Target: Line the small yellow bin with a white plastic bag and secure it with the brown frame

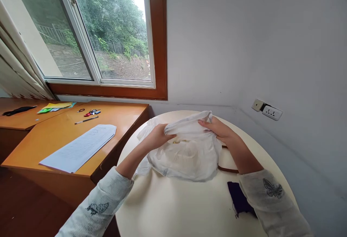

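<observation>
A white, thin plastic bag [187, 161] lies on the round cream table [173, 208]. My left hand [159, 137] grips the left side of its upper edge, thumb pointing inward. My right hand [217, 128] pinches the same edge at the right, so the rim is stretched and raised between both hands. Something pale and rounded shows faintly through the plastic, with a yellowish bit near the opening; I cannot make out what it is. Behind my right forearm, a brown strap or cord [227, 170] sticks out from beside the bag.
A dark purple cloth piece [240, 198] with frayed threads lies partly under my right sleeve. On the wooden desk [130, 116] at left are a stack of papers [81, 146], a pen [86, 120], keys [93, 112] and coloured papers [55, 107]. The wall has a socket [272, 112].
</observation>
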Demonstrator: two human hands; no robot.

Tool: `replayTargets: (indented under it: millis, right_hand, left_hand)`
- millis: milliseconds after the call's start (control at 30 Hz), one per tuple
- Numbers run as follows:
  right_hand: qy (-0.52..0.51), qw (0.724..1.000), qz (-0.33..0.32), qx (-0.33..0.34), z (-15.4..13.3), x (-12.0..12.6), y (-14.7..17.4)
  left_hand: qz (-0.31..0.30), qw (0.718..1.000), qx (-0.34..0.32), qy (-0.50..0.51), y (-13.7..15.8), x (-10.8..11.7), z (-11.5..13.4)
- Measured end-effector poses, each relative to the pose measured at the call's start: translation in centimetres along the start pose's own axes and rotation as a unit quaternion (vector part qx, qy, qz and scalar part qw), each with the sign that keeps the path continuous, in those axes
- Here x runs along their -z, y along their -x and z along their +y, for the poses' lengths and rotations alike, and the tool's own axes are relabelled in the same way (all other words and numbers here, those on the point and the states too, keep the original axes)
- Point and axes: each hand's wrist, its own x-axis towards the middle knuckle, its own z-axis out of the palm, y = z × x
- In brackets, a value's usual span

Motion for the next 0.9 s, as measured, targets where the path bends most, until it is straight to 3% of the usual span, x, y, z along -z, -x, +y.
replayTargets:
  millis: [100, 167, 233, 400, 533, 733, 900]
  right_hand:
    - [0.139, 0.99, -0.037, 0.003, -0.5, 1.1, -0.3]
    - [0.222, 0.975, 0.02, -0.013, -0.1, 1.8, -0.8]
    - [0.242, 0.967, 0.077, -0.026, 0.6, 2.1, -1.5]
    - [0.091, 0.995, 0.026, -0.033, 2.7, 1.3, -3.1]
    - [-0.033, 0.996, 0.069, -0.041, 4.2, 0.4, -4.6]
    - [-0.052, 0.992, 0.095, -0.061, 7.1, 0.2, -7.3]
    - [-0.041, 0.992, 0.087, -0.085, 8.9, -0.3, -8.5]
  left_hand:
    - [0.038, 0.999, -0.002, 0.009, -0.6, 0.1, -1.0]
    - [0.06, 0.997, 0.008, 0.048, -0.9, 0.1, -1.5]
    - [0.073, 0.991, 0.031, 0.108, -1.2, -0.1, -2.0]
    - [0.068, 0.964, 0.067, 0.248, -1.9, -0.5, -3.1]
    - [0.099, 0.944, 0.124, 0.289, -2.8, -0.6, -4.4]
    - [0.126, 0.924, 0.185, 0.309, -4.1, -1.2, -6.7]
    - [0.113, 0.921, 0.217, 0.304, -4.5, -2.5, -8.6]
